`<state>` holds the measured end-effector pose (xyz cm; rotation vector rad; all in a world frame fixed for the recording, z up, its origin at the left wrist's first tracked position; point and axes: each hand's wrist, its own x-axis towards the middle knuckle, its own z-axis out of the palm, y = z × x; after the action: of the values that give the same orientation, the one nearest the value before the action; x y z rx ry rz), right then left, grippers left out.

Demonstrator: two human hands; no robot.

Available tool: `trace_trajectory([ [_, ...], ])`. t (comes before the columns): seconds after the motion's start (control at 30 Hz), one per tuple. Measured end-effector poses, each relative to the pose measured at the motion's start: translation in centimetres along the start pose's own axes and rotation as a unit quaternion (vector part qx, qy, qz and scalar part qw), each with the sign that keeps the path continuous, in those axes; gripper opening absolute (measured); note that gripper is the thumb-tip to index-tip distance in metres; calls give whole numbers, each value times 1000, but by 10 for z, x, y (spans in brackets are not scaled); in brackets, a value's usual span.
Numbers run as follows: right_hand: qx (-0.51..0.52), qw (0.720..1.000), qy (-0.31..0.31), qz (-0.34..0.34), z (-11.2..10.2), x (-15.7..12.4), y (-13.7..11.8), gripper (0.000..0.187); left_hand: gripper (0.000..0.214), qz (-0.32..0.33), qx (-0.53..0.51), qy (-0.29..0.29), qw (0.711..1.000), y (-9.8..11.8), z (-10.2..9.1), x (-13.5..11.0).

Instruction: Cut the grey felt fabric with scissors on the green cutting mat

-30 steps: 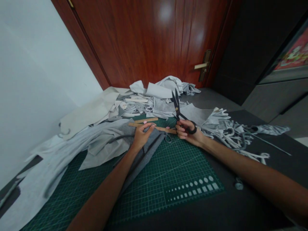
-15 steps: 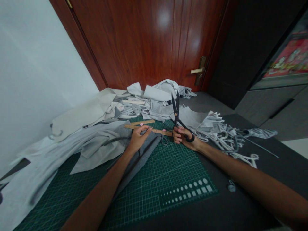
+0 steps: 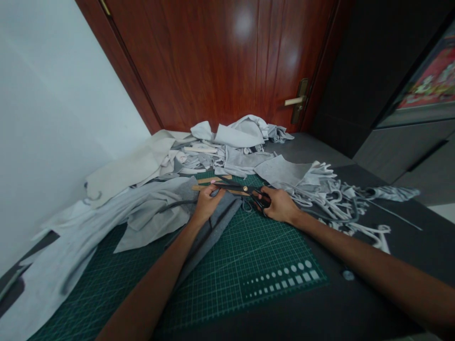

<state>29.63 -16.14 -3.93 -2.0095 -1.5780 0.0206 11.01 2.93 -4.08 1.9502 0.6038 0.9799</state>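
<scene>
My right hand (image 3: 282, 204) is closed round the handles of black scissors (image 3: 237, 186). Their blades point left, slightly parted, with the tips close to the fingers of my left hand (image 3: 208, 202). My left hand is closed in a pinch on what looks like a grey fabric strip (image 3: 179, 203), mostly hidden by the fingers. Under the blades lie two wooden rulers (image 3: 204, 180) on the green cutting mat (image 3: 273, 246). A folded dark grey cloth (image 3: 216, 227) lies beneath my left hand and forearm. A small grey loop of cord (image 3: 246, 206) rests near the scissor handles.
Pale grey fabric (image 3: 103, 237) spreads along the left side, and cream sheets (image 3: 135, 163) lean by the wall. Scraps (image 3: 241, 132) are heaped before the wooden door (image 3: 213, 61). A tangle of cut strips (image 3: 330, 194) lies right on the dark table (image 3: 377, 237).
My right hand has swung the scissors from upright to nearly level, blades now pointing left towards my left hand. My left hand keeps its pinch. The view has shifted slightly.
</scene>
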Motion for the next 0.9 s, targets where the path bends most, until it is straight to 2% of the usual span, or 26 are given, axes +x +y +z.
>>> trace_trajectory([
  [0.23, -28, 999, -22, -16, -1, -2, -4, 16, 20, 14, -16, 10, 1000, -2, -1, 1],
  [0.43, -30, 999, -15, -12, 1, -2, -3, 16, 23, 8, -50, 21, 998, 1, 0, 0],
  [0.73, -56, 998, -20, -9, 0, -2, -3, 9, 28, -29, -32, 29, 999, -4, 0, 0],
  [0.9, -54, 998, -17, -17, 0, -2, -4, 8, 24, -16, -34, 22, 999, -2, 0, 0],
])
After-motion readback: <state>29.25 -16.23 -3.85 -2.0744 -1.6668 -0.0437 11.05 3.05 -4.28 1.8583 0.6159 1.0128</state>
